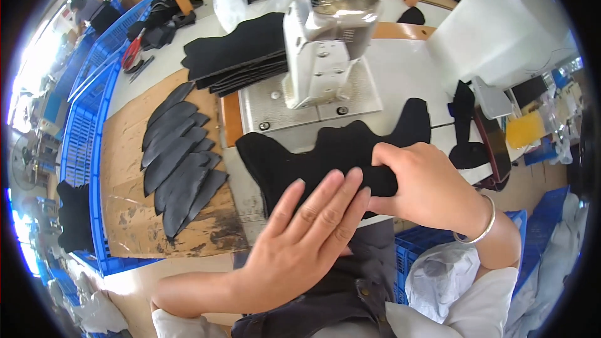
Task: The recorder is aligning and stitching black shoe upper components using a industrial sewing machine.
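Pinched in the right hand (422, 175) was black fabric (294, 164); the left hand (300, 238) was laid flat over it, ungripping. Creasing was risked by uneven pressure.

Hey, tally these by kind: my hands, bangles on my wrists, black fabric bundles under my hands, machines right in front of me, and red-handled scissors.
Bare left hand and right hand: 2
Silver-coloured metal bangle: 1
Black fabric bundle: 1
Boxy white machine: 1
Pair of red-handled scissors: 1
Total: 6
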Available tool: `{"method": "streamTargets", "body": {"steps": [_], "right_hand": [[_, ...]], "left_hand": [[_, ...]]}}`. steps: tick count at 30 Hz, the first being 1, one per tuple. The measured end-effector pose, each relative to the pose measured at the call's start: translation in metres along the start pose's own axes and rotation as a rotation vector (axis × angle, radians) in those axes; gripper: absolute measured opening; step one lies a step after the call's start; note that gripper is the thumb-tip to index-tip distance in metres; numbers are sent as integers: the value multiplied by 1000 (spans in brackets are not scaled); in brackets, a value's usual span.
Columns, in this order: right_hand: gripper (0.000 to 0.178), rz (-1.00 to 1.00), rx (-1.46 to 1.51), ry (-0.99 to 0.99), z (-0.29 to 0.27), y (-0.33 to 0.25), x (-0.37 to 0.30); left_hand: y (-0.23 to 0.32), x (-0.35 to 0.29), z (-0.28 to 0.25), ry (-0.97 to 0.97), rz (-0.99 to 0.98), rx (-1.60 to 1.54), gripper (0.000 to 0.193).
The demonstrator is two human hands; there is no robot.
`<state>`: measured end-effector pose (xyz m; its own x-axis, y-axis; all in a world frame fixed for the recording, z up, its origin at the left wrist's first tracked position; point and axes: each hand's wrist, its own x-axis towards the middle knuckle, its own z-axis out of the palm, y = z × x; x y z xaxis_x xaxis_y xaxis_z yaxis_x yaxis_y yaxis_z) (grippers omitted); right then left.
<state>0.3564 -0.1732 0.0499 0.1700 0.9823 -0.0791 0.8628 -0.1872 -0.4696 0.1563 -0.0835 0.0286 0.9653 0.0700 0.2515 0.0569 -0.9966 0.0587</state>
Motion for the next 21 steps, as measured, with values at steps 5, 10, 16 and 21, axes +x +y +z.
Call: {"method": "streamTargets", "body": {"steps": [5, 10, 16, 21], "right_hand": [[31, 74, 86, -80, -18, 25, -8], [24, 261, 399, -171, -28, 38, -14], [23, 194, 337, -195, -28, 42, -13], [23, 188, 313, -168, -27, 42, -13]], "left_hand": [[11, -2, 34, -68, -34, -7, 86], [11, -3, 37, -57, -42, -39, 78], [11, -2, 35, -58, -23, -45, 76], [9, -2, 34, -71, -11, -30, 77]]}}
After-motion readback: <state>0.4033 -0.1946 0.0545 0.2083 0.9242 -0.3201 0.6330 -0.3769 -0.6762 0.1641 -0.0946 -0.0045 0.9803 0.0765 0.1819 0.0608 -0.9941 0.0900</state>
